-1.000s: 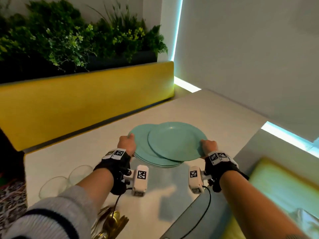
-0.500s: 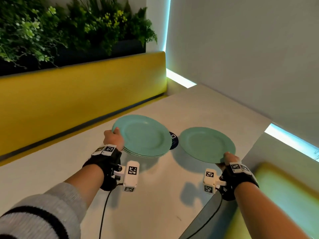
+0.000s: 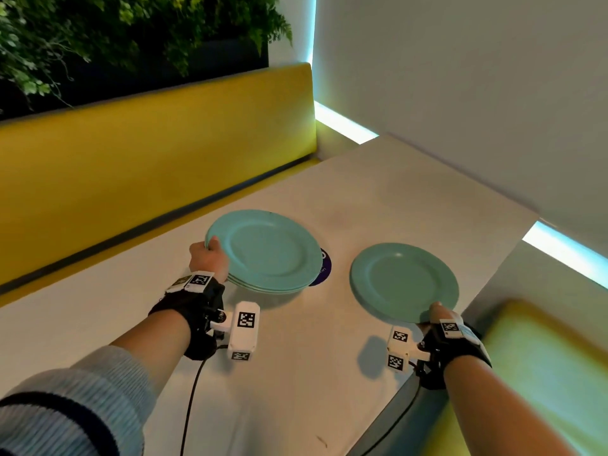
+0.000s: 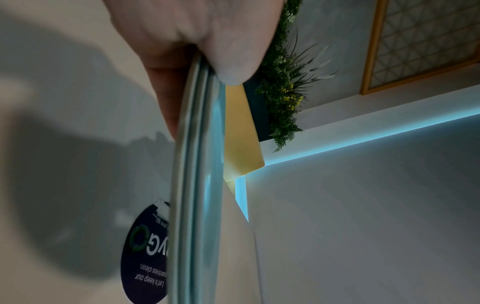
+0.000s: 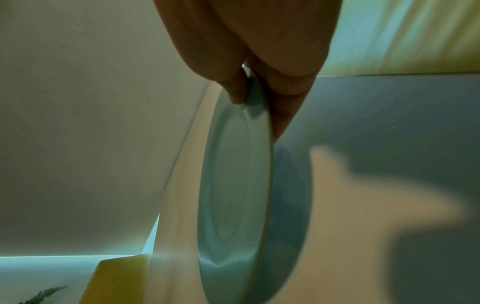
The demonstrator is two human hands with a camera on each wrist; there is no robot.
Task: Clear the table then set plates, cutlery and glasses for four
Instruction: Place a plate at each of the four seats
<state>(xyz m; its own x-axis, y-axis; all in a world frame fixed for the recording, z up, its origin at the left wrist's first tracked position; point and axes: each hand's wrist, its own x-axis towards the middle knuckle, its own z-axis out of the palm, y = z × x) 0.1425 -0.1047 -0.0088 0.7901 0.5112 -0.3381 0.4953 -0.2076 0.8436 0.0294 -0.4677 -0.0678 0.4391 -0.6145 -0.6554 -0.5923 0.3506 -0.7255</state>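
Teal single plate nearest, R side of table, held just above the top by right hand: thumb on upper rim, fingers under, pinch grip at near edge. Plate approx. level; contact w/ table cannot be told. Left hand grips stack of teal plates at its L rim, thumb on top, fingers below; stack looks like 3 plates, raised clear of table, shadow under it. Dark round sticker on table, partly hidden beneath stack's far-R edge. Beyond: yellow bench back, then green plants above it.
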